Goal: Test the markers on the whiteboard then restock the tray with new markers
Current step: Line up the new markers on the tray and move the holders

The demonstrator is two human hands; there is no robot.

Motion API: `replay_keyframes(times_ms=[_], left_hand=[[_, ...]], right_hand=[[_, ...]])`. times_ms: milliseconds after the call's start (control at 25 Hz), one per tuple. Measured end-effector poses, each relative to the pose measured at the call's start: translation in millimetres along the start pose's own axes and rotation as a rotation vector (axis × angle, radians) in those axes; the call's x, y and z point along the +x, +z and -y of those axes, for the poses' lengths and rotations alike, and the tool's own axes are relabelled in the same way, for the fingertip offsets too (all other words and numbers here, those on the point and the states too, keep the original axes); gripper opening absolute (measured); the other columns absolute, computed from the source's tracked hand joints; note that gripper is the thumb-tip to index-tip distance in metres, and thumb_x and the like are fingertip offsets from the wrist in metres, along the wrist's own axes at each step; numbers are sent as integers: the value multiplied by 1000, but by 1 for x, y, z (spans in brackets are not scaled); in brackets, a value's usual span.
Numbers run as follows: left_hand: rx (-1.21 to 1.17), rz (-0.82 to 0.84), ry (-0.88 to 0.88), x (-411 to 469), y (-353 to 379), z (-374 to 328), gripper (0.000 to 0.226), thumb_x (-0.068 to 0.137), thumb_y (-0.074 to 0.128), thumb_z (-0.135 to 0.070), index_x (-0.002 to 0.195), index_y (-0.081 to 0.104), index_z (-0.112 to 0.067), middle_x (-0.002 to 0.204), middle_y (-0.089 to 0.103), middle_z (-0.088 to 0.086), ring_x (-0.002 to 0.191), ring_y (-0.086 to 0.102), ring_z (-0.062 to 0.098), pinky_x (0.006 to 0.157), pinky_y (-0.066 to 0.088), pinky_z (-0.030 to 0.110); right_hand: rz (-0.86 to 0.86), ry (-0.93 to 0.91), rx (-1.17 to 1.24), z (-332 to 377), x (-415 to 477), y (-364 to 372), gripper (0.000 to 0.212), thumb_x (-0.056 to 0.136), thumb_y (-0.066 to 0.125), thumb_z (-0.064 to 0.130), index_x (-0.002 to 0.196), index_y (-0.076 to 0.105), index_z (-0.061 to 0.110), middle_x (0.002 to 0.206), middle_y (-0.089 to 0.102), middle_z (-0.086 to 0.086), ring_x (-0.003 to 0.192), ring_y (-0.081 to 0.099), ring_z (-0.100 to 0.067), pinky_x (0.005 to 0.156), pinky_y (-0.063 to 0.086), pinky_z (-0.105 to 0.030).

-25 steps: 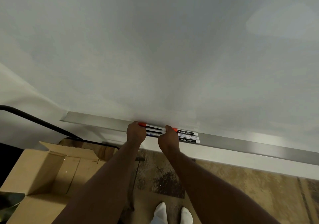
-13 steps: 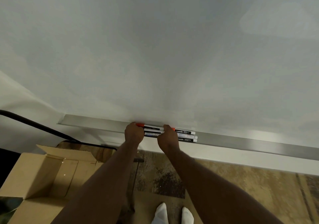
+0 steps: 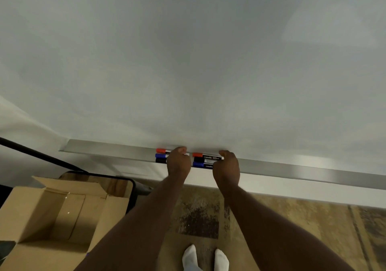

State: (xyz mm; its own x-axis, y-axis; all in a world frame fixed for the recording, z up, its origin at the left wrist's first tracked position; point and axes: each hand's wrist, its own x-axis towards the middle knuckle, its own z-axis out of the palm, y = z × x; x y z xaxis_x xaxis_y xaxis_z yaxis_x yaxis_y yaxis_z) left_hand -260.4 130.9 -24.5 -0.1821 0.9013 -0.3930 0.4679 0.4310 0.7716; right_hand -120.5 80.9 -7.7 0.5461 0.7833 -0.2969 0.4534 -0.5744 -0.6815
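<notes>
The whiteboard [image 3: 198, 61] fills the upper view, with a metal tray [image 3: 292, 166] along its bottom edge. Two groups of three markers lie side by side in the tray. The left group [image 3: 160, 155] shows red, blue and black caps sticking out left of my left hand [image 3: 178, 163], whose fingers curl over the barrels. The right group [image 3: 203, 160] shows red, black and blue caps and printed labels. My right hand [image 3: 226, 167] is curled over its right ends.
An open cardboard box [image 3: 58, 218] sits at the lower left on a wood-topped stand with a black metal frame [image 3: 133, 189]. Below the tray are patterned carpet [image 3: 198, 220] and my white-socked feet [image 3: 205, 258].
My hands have moved apart along the tray. The markers, bunched between and under my hands before, now lie in two separate groups, with caps showing to the left of my left hand.
</notes>
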Motion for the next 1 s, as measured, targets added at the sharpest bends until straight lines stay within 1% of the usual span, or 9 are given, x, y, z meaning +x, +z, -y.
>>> replay_keyframes(times_ms=[120,240,320,480,560,640,760,840,1000], left_hand=[[93,45,14,-6,15,-6,34,97,54,-10,131,62,-8,135,61,8,125,55,24,108,39,30],[134,70,13,-6,21,-8,37,99,47,-9,134,59,-7,139,57,11,129,51,27,114,35,35],[162,79,4,-5,24,-9,40,97,46,-7,135,58,-7,140,56,12,130,50,29,115,34,37],[237,96,9,-6,29,-14,40,94,45,-5,131,60,-6,133,60,13,123,53,31,106,39,35],[241,95,-6,-9,31,-17,37,94,45,-4,127,61,-5,127,61,15,119,55,33,102,41,35],[254,98,-18,-9,32,-18,33,93,45,-5,120,64,-4,121,63,15,115,57,34,99,43,36],[264,91,-31,-9,33,-20,35,94,46,-6,124,63,-4,125,63,13,117,56,34,102,43,37],[261,73,-26,-11,33,-21,35,94,46,-6,127,61,-3,129,61,15,120,55,35,104,41,37],[293,70,15,-21,31,-25,33,96,48,-7,126,59,-4,125,63,16,119,56,34,102,43,36]], right_hand=[[-6,42,13,-10,3,-7,48,87,55,5,133,58,17,132,61,-4,116,60,-23,97,52,-38],[25,58,31,-20,6,-9,46,90,55,5,135,56,15,127,64,-7,111,62,-25,96,54,-38],[46,48,35,-24,7,-10,40,91,53,7,130,57,15,120,67,-8,105,64,-26,93,56,-40],[82,32,24,-29,14,-11,31,91,50,6,121,59,14,110,70,-7,94,65,-24,82,58,-36],[99,22,24,-31,16,-11,31,91,49,4,118,60,13,108,70,-7,90,63,-23,77,54,-30],[103,14,29,-32,18,-12,32,90,49,2,118,60,12,108,70,-8,89,62,-22,76,52,-29],[102,1,30,-34,20,-13,30,91,49,2,117,60,11,107,69,-9,85,58,-21,73,46,-26],[101,-16,26,-34,19,-13,29,92,49,2,116,61,10,107,69,-10,85,59,-21,72,46,-26],[102,-44,10,-33,15,-17,32,93,50,7,123,59,10,113,68,-11,99,63,-28,78,48,-28]])
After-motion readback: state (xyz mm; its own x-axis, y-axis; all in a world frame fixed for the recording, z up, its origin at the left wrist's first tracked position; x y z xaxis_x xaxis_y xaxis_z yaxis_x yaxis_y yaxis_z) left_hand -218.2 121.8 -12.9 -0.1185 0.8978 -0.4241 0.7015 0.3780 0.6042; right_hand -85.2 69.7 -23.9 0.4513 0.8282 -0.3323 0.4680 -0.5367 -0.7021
